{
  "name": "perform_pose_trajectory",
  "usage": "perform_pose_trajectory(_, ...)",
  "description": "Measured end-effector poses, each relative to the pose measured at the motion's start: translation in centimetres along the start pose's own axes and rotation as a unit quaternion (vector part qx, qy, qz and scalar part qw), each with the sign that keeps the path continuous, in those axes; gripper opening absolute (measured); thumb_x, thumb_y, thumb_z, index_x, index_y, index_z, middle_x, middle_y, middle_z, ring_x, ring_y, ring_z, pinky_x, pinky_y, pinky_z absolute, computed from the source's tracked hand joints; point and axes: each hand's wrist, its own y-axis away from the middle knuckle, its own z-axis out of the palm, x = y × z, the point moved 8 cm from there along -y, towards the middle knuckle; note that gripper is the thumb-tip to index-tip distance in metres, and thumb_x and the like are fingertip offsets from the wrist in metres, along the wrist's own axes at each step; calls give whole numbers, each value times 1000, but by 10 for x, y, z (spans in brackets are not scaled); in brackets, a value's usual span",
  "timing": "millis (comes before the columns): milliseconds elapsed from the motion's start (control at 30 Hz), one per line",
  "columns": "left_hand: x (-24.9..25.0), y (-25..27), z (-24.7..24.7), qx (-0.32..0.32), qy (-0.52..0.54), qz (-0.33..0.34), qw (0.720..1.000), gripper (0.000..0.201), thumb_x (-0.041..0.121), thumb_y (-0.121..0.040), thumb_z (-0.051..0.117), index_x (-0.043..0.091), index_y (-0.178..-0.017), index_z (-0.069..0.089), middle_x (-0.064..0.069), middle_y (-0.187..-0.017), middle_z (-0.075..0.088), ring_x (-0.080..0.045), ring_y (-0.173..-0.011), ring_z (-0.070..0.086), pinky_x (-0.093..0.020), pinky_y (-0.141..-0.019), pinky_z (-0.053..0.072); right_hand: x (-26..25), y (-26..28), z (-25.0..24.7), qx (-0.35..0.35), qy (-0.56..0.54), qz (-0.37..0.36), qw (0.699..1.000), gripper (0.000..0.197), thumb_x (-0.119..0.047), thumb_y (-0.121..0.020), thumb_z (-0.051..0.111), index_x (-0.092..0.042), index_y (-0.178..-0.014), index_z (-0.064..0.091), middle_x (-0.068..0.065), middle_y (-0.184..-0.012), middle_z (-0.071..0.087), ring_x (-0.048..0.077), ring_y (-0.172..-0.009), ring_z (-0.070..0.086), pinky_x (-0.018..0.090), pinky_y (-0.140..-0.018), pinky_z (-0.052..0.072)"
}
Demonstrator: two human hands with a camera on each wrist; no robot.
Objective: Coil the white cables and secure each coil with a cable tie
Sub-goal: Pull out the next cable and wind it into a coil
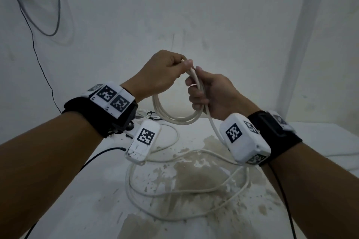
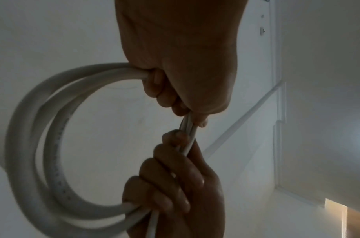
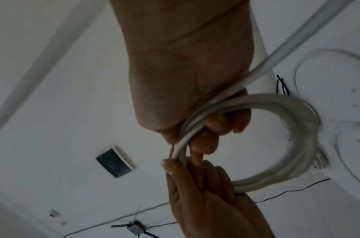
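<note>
A white cable coil (image 1: 175, 117) of a few loops hangs in the air above the table. My left hand (image 1: 165, 72) pinches the top of the coil between thumb and fingers. My right hand (image 1: 209, 93) grips the same loops just below, fingers curled round them. In the left wrist view the coil (image 2: 32, 145) curves out to the left from both fists. In the right wrist view the coil (image 3: 297, 136) loops to the right. The loose tail of the cable (image 1: 174, 190) trails from my right hand down onto the stained table (image 1: 97, 200). Black cable ties (image 1: 152, 114) lie behind the coil.
A second thin white cable (image 1: 171, 137) lies on the table's far left part. Black wires (image 1: 97, 157) run from my wrist cameras. A dark cord (image 1: 38, 50) hangs on the white wall at left. The table's right edge (image 1: 330, 153) is near my right wrist.
</note>
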Motion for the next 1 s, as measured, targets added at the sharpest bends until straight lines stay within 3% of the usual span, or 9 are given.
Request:
perform_pose_trajectory(133, -1, -6, 3, -20, -29, -14, 999, 32, 32, -102, 51, 12, -89, 72, -6, -66, 52, -6, -52, 39, -20, -54, 34, -1, -3, -7, 62, -20, -19, 998, 49, -47, -103, 40, -18, -64, 46, -6, -48, 27, 10, -40, 17, 25, -45, 11)
perform_pose_trajectory(267, -14, 2, 9, -11, -148, -84, 985, 38, 42, -95, 59, 16, -123, 55, -2, -111, 58, -15, -97, 54, -31, -85, 43, -6, -2, -30, 209, -79, -108, 969, 48, -45, -105, 40, -18, -65, 43, -6, -45, 29, 10, -37, 19, 22, -39, 15)
perform_pose_trajectory(333, -6, 19, 7, 41, -132, -104, 985, 26, 43, -97, 56, 17, -101, 58, 3, -92, 60, -17, -88, 55, -31, -76, 40, -10, 2, -45, 253, -109, -146, 950, 48, -46, -105, 38, -18, -66, 41, -6, -44, 29, 10, -36, 19, 22, -38, 16)
perform_pose_trajectory(400, -6, 36, 32, -32, -27, -174, 984, 41, 42, -101, 49, 14, -75, 61, 4, -65, 59, -16, -64, 52, -29, -61, 37, -14, 6, -54, 271, -133, -174, 937, 48, -47, -105, 36, -18, -67, 40, -6, -45, 28, 11, -37, 19, 24, -40, 16)
perform_pose_trajectory(500, -2, 78, 94, -221, 212, -333, 892, 55, 46, -104, 40, 10, -74, 69, 0, -62, 67, -12, -53, 51, -23, -51, 41, -20, 12, -55, 271, -149, -206, 928, 48, -47, -105, 36, -18, -67, 40, -5, -47, 27, 12, -39, 20, 25, -42, 18)
perform_pose_trajectory(633, 1, 89, 128, -240, 412, -425, 769, 72, 56, -102, 32, -8, -120, 60, -15, -95, 68, -18, -64, 66, -25, -55, 54, -29, 18, -44, 258, -144, -221, 929, 47, -47, -105, 38, -17, -68, 42, -4, -49, 27, 12, -41, 20, 25, -42, 21)
perform_pose_trajectory(700, 4, 82, 135, -210, 507, -436, 713, 78, 58, -102, 29, -10, -138, 41, -20, -111, 58, -26, -85, 66, -34, -68, 59, -32, 22, -43, 266, -146, -222, 927, 47, -47, -104, 38, -18, -68, 42, -4, -49, 28, 12, -40, 21, 24, -42, 21)
perform_pose_trajectory(800, -5, 64, 131, -45, 611, -465, 639, 47, 37, -105, 35, 1, -136, 35, -28, -128, 47, -39, -110, 58, -54, -96, 49, -34, 28, -45, 294, -135, -209, 923, 47, -47, -104, 38, -18, -67, 42, -5, -47, 31, 12, -39, 23, 23, -41, 21)
perform_pose_trajectory(1000, -16, 51, 103, 145, 621, -454, 622, 32, -6, -97, 28, -12, -121, 48, -35, -117, 60, -46, -103, 66, -58, -90, 53, -35, 43, -49, 333, -133, -194, 913, 47, -47, -104, 39, -18, -67, 43, -4, -48, 31, 12, -40, 23, 23, -41, 21)
